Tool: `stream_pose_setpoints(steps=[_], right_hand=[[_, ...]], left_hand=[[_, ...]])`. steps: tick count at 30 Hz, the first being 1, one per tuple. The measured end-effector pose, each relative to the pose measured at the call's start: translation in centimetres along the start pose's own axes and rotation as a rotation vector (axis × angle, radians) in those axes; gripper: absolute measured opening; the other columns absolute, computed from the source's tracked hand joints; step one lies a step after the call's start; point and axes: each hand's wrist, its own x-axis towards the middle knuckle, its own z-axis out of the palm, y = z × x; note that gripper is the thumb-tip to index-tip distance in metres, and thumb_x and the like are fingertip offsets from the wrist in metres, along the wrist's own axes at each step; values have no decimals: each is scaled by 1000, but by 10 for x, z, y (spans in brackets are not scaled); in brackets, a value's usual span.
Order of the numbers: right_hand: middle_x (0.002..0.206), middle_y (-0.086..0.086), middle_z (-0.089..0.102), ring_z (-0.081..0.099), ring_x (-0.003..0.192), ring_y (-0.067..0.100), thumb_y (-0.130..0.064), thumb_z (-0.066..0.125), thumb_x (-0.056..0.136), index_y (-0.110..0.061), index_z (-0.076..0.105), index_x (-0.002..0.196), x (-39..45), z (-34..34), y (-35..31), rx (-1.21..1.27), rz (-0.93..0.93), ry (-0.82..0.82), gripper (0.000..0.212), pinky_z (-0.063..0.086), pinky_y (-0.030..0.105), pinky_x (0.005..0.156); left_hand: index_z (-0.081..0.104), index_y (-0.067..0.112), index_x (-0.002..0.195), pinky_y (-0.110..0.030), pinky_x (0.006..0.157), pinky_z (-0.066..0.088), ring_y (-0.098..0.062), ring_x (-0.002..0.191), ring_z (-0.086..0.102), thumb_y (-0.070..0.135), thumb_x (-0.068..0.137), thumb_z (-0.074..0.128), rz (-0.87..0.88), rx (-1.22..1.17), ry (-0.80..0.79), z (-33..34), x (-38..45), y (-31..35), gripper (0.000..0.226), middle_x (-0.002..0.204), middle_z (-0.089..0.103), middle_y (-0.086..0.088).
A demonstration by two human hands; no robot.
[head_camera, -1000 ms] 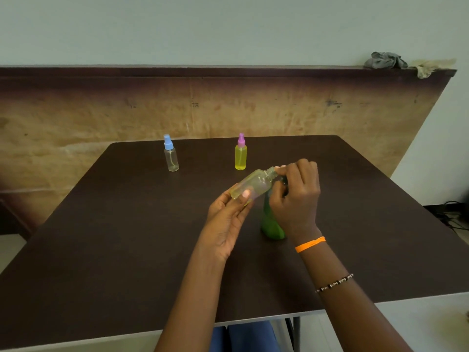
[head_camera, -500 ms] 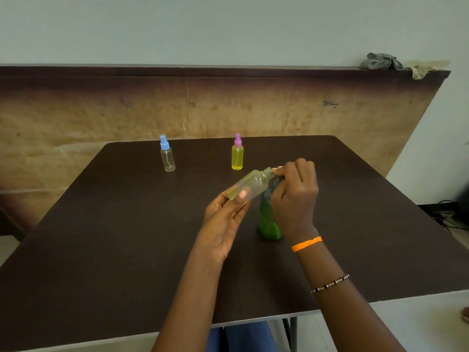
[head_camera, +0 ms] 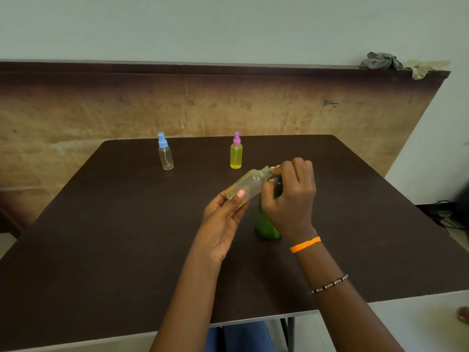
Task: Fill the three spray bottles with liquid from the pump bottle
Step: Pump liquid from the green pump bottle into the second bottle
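The uncapped spray bottle (head_camera: 247,184) is lying tilted in the left hand (head_camera: 223,219), fingers curling round its base, its open neck meeting the green pump bottle (head_camera: 266,224) that the right hand (head_camera: 289,196) is gripping at the top, while 2 capped spray bottles, blue-topped (head_camera: 165,154) and pink-topped (head_camera: 236,154), are standing behind on the dark table (head_camera: 101,237).

dark brown table (head_camera: 101,250) with blue-capped spray bottle (head_camera: 165,154), pink-capped yellow spray bottle (head_camera: 236,154), green pump bottle (head_camera: 265,226)
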Motion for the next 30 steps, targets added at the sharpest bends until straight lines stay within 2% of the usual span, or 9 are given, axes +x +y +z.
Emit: stream_pose_setpoints(steps=[5, 11, 19, 24, 30], right_hand=[[71, 10, 46, 38, 69, 20, -5, 46, 71, -2, 53, 68, 12, -8, -2, 59, 29, -19, 8, 29, 23, 62], [68, 14, 46, 38, 66, 26, 7, 41, 72, 1, 53, 65, -1, 2, 8, 17, -3, 39, 15, 33, 33, 57], [73, 12, 48, 38, 71, 21, 1, 39, 73, -1, 55, 71, 14, -6, -2, 21, 27, -6, 16, 33, 28, 61], [70, 16, 47, 34, 69, 23, 10, 38, 76, 1, 55, 69, -2, 4, 0, -78, 17, 56, 20, 34, 34, 57], [72, 15, 49, 36, 71, 21, 8, 38, 75, 1, 57, 72, 5, -1, -1, -27, 18, 29, 21, 35, 31, 60]], left_hand=[[62, 6, 104, -23, 91, 51, -15, 100, 65, 14, 71, 65, 12, -3, -9, 3, -2, 0, 35, 103, 70, -8], [60, 3, 109, -23, 89, 52, -19, 105, 65, 11, 71, 64, 11, -6, 1, 4, -1, -1, 39, 110, 68, -13], [61, 6, 106, -22, 89, 52, -15, 100, 66, 13, 70, 65, 28, 6, 2, 8, 0, 4, 37, 107, 69, -10], [60, 4, 108, -22, 89, 52, -15, 101, 66, 12, 70, 65, 30, 4, 5, 4, 3, 3, 39, 106, 70, -9], [60, 3, 108, -24, 90, 51, -15, 98, 67, 10, 73, 63, 30, -3, -13, 6, 2, 7, 35, 104, 70, -10]])
